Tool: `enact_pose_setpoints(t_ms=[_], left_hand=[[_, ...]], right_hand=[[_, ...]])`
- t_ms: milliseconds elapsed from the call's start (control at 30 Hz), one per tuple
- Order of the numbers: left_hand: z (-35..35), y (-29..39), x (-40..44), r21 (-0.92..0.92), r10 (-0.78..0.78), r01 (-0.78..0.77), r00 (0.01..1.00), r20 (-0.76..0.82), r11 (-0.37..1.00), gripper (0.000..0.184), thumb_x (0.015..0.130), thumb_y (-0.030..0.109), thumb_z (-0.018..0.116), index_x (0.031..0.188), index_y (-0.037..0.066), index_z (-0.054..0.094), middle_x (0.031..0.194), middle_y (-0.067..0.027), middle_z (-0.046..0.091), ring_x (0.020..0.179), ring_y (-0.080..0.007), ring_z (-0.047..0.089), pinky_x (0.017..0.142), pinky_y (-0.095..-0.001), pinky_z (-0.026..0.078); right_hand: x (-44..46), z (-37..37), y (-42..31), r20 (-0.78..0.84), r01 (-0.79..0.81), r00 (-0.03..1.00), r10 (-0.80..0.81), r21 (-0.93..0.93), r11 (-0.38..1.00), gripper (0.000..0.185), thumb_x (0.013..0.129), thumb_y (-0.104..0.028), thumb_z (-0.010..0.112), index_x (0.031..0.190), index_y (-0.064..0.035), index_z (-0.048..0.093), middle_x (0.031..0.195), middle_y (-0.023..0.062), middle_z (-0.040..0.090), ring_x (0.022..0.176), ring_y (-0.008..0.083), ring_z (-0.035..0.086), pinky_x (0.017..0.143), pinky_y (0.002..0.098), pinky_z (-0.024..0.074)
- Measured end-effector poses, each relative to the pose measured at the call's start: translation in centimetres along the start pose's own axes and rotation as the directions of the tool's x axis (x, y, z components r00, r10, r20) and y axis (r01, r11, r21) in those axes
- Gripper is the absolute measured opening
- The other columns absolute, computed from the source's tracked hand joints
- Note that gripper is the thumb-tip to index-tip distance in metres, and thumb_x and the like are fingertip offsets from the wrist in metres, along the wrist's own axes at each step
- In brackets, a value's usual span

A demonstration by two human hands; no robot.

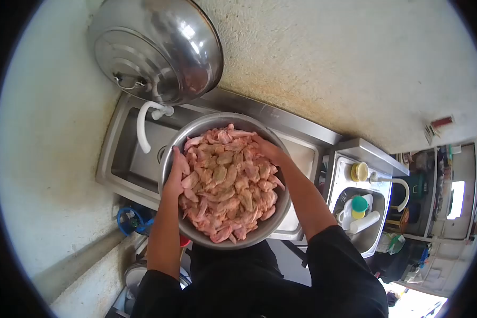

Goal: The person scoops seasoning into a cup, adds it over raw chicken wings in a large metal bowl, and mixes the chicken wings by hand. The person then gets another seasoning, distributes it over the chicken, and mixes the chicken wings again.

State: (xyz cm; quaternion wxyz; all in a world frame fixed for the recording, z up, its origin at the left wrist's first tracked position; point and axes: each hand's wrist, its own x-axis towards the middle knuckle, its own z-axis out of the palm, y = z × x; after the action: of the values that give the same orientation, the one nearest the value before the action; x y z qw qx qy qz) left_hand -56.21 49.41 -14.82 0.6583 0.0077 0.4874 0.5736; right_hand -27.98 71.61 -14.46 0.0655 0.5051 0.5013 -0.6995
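Chicken pieces (228, 180) are filling the big metal bowl (241, 121), which is covering the middle of the sink counter's (107, 159) front edge. Left hand (177, 174) and right hand (270, 151) are touching them; whether they're gripping, I can't tell.

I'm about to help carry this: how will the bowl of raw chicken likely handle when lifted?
Probably heavy, since the wide metal bowl is piled with chicken pieces. They look moist and loose, so they may slide if it tilts. The bowl itself should stay stiff.
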Motion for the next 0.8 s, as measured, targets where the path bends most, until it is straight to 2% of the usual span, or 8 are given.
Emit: enact_pose_setpoints(t_ms=[100,300,433,467,533,667,767,800], left_hand=[[0.3,1.2,2.8,-0.026,-0.069,0.07,0.996,0.054,0.997,0.089,0.091,0.081,0.04,0.15,0.014,0.043,0.149,-0.0091,0.047,0.137,-0.026,0.046,0.111,-0.041,0.041],[0.0,1.5,3.7,0.123,-0.186,0.188,0.982,-0.032,0.974,0.067,0.097,0.063,0.053,0.142,0.013,0.051,0.126,-0.0049,0.063,0.112,-0.0205,0.063,0.094,-0.0359,0.052],[2.3,2.4,-0.9,0.438,0.062,-0.175,0.964,0.26,0.882,0.064,0.086,0.033,0.077,0.14,0.008,0.052,0.117,-0.0022,0.064,0.105,-0.0174,0.064,0.091,-0.0353,0.053],[1.8,1.9,-2.2,0.545,-0.011,-0.089,0.984,0.178,0.834,0.075,0.075,0.034,0.085,0.137,0.006,0.055,0.127,-0.007,0.06,0.115,-0.0208,0.059,0.098,-0.0365,0.049],[2.2,1.0,-4.8,0.774,0.266,-0.448,0.893,0.364,0.447,0.076,0.071,0.038,0.088,0.133,0.006,0.058,0.134,-0.0109,0.056,0.123,-0.0259,0.054,0.104,-0.0394,0.045],[4.7,-1.8,-10.0,0.81,0.429,-0.583,0.715,0.551,-0.069,0.078,0.057,0.054,0.09,0.119,0.012,0.069,0.142,-0.0133,0.051,0.131,-0.0411,0.044,0.11,-0.0549,0.036],[4.2,-5.3,-13.1,0.812,0.423,-0.547,0.7,0.576,-0.201,0.087,0.058,0.066,0.084,0.124,0.011,0.067,0.149,-0.0127,0.046,0.137,-0.0466,0.037,0.115,-0.0647,0.025],[4.0,-6.1,-13.9,0.812,0.386,-0.521,0.715,0.583,-0.263,0.093,0.059,0.068,0.083,0.128,0.009,0.064,0.152,-0.0127,0.044,0.14,-0.0478,0.034,0.116,-0.0659,0.021]], right_hand=[[4.5,1.0,-4.1,0.14,-0.22,0.958,0.25,-0.201,0.955,0.086,0.088,-0.083,0.04,0.152,-0.0248,0.043,0.133,0.0034,0.052,0.114,0.0173,0.051,0.087,0.0455,0.0505],[10.2,2.8,-4.1,0.411,-0.051,0.881,0.234,-0.409,0.911,0.087,0.082,-0.078,0.058,0.152,-0.0273,0.045,0.144,0.0056,0.054,0.129,0.028,0.051,0.099,0.0557,0.0465],[5.6,2.9,-7.3,0.459,-0.115,0.776,0.433,-0.572,0.812,0.091,0.077,-0.071,0.072,0.151,-0.0246,0.047,0.147,0.0109,0.054,0.134,0.0356,0.05,0.11,0.0569,0.0408],[3.0,3.2,-7.7,0.421,-0.024,0.845,0.33,-0.586,0.81,0.087,0.077,-0.069,0.073,0.148,-0.0239,0.05,0.144,0.0114,0.055,0.132,0.0347,0.051,0.11,0.0551,0.0415],[-3.0,4.5,-6.2,0.294,0.244,0.953,-0.073,-0.599,0.762,0.076,0.08,-0.063,0.073,0.142,-0.0225,0.057,0.134,0.0118,0.061,0.125,0.0322,0.056,0.107,0.0516,0.0442],[-10.5,10.1,-0.3,0.25,0.611,0.641,-0.725,-0.739,0.284,0.072,0.074,-0.044,0.08,0.141,-0.0282,0.058,0.141,0.0123,0.053,0.137,0.0359,0.045,0.114,0.0567,0.0341],[-13.0,13.8,5.3,0.157,0.219,0.717,-0.679,-0.976,0.006,0.077,0.07,-0.03,0.078,0.144,-0.035,0.054,0.154,0.0116,0.04,0.146,0.04,0.029,0.116,0.0669,0.0228],[-13.6,14.5,6.5,0.104,0.303,0.744,-0.66,-0.933,0.195,0.08,0.07,-0.021,0.074,0.145,-0.0399,0.052,0.153,0.0143,0.039,0.15,0.0435,0.021,0.114,0.0739,0.0174]])
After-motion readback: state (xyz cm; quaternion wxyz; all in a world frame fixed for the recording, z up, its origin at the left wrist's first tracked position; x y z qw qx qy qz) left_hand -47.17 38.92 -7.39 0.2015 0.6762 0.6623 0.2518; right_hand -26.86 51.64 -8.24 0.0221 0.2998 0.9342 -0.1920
